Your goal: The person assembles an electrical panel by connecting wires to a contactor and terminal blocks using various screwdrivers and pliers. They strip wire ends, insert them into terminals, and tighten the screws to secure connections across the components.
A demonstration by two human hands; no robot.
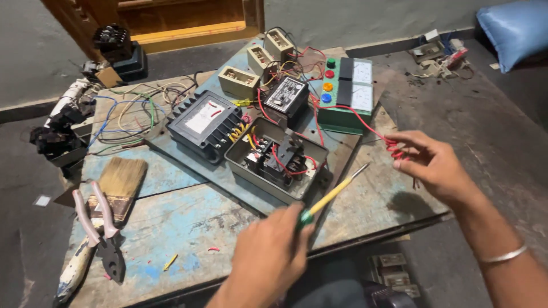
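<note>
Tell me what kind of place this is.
Probably a small electrical repair workshop. A worn blue board on the floor carries an open switch box, a green meter panel and loose wires; pliers and a brush lie beside them.

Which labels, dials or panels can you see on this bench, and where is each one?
Black meter box: board centre-left, white rectangular label with a red mark.
Small black unit: behind the open grey box, white printed faceplate.
Green panel: back right, two white square dials, with green, red, orange and blue buttons beside them.
</note>
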